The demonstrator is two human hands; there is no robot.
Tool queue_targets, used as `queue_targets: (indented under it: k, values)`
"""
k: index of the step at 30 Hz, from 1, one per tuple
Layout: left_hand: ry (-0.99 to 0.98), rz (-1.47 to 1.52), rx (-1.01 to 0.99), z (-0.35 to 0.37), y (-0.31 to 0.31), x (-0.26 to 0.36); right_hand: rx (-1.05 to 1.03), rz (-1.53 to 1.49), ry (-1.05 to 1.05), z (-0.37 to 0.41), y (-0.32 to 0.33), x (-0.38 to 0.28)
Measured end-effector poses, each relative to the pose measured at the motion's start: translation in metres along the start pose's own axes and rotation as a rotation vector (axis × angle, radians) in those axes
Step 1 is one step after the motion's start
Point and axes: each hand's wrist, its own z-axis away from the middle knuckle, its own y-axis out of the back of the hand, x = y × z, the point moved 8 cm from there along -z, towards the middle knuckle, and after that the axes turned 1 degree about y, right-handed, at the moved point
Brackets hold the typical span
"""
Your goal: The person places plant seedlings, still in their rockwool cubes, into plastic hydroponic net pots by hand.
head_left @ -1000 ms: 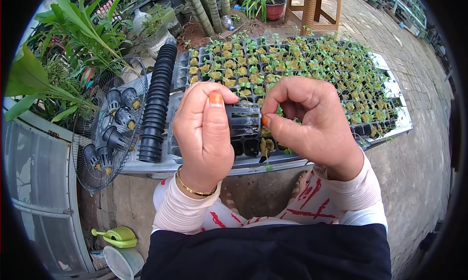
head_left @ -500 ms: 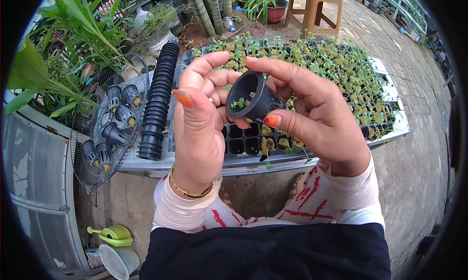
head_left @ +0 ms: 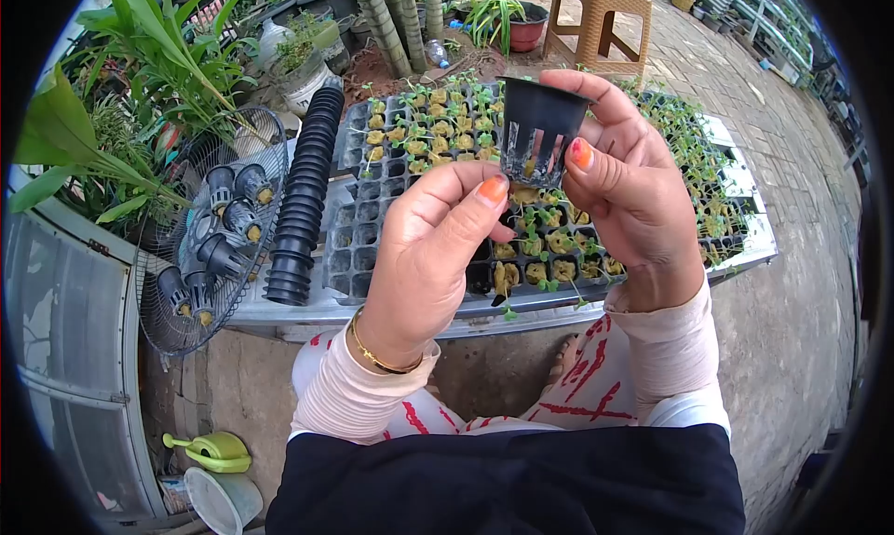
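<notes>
Black slotted plastic net cup (head_left: 540, 130) was upright in the air over the far half of the tray, pinched by the right hand (head_left: 638, 200): thumb on the near wall, fingers wrapped round the rim and far side. Left hand (head_left: 433, 251) sat just below it, fingers half curled, holding nothing; thumb tip close to the cup base, contact unclear. Risk, as a judgement: the grip was fingertips only on a tapered wall, so a slip could drop the cup onto the seedlings below and crush or uproot some; a squeeze could flex the thin slats. Cup interior was hidden; yellow showed through the slots, but whether it was inside or the tray behind, cannot tell. Black plastic cell tray (head_left: 358, 256) held yellowish sponge cubes with small green seedlings (head_left: 549, 242) in most cells; near-left cells were bare. Beside it lay a long stack of black net cups (head_left: 303, 190), then a round wire fan guard (head_left: 158, 321) holding cups with plugs (head_left: 223, 223). Yellow-green watering can (head_left: 219, 451) and white bucket (head_left: 228, 498) stood on the ground.
</notes>
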Motion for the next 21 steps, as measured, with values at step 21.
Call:
queue_targets:
  k: [21]
  values:
    - [0.178,0.373,-0.069,0.005,-0.0093,-0.0088,-0.035,-0.002,0.094,-0.0002,-0.0051,0.0018]
